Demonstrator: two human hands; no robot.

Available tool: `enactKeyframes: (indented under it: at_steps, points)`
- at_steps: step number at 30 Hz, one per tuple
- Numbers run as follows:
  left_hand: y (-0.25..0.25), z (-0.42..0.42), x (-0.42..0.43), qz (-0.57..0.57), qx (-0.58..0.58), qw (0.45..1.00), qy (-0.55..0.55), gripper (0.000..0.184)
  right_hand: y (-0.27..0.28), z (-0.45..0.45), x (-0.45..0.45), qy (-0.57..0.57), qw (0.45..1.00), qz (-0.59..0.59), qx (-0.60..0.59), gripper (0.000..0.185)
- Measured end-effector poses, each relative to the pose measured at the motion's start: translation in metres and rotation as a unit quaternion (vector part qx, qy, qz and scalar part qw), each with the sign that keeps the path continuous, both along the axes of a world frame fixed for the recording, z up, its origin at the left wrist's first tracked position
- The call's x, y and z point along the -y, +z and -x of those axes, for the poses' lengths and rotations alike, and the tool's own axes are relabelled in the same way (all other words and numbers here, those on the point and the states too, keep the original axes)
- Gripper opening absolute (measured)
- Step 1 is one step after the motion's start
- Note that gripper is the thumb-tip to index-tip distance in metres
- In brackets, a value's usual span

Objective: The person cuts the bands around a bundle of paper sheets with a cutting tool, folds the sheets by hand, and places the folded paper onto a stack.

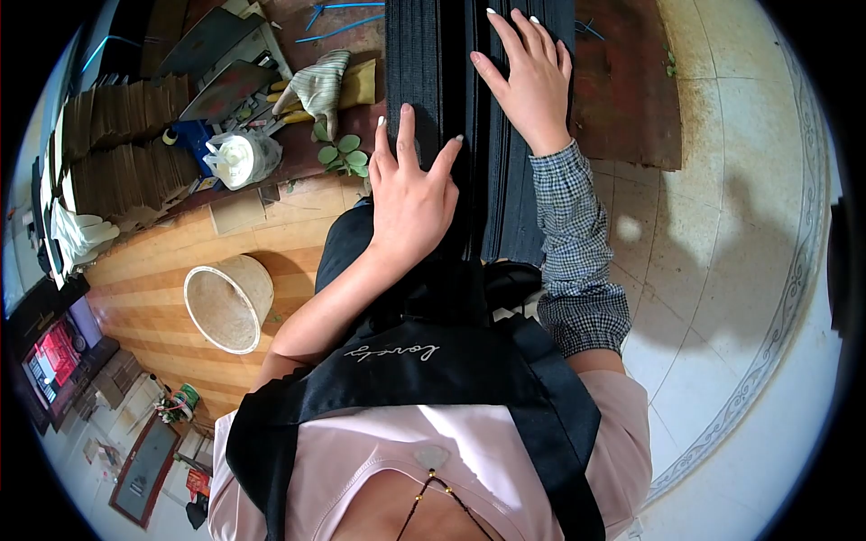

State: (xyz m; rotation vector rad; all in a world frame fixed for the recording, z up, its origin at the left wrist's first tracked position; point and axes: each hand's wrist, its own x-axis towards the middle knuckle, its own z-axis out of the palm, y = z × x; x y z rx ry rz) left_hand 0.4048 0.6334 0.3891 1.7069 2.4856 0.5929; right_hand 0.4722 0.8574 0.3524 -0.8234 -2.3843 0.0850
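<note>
Long black ribbed strips [415, 63], laid side by side, run away from my body over the work table. I cannot make out their exact kind. My left hand [410, 198] is over the left strips, near their closer part, with its fingers spread apart and nothing held. Farther out, my right hand [534, 90] lies on the right-hand strips [512, 198], palm down, fingers stretched out. A checked sleeve cover [573, 216] wraps my right forearm. Dark narrow gaps separate the strips between both hands.
Left on the brown table [361, 131] are a striped glove [320, 81], a leafy sprig [343, 155], a bagged white container [239, 160] and stacked brown sheets [126, 117]. Blue ties [338, 22] lie at the back. A white bucket [228, 304] stands on the floor.
</note>
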Motion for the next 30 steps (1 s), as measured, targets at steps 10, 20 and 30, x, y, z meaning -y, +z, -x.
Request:
enactKeyframes:
  at_steps: [10,20,30]
  points:
    - [0.0047,-0.0017,-0.0012,-0.006,0.033,0.999,0.009,0.044,-0.0044,0.0015,-0.003,-0.007,1.0,-0.013,-0.006,0.046]
    - [0.0013,-0.0008,0.0013,-0.015,0.024,1.0,-0.006,0.045,0.0028,0.0009,-0.0016,0.004,0.999,0.003,-0.032,0.045]
    - [-0.0001,-0.0023,-0.0006,-0.016,0.013,1.0,0.002,0.049,0.0003,-0.0005,0.0001,0.001,1.0,0.0,-0.005,0.06]
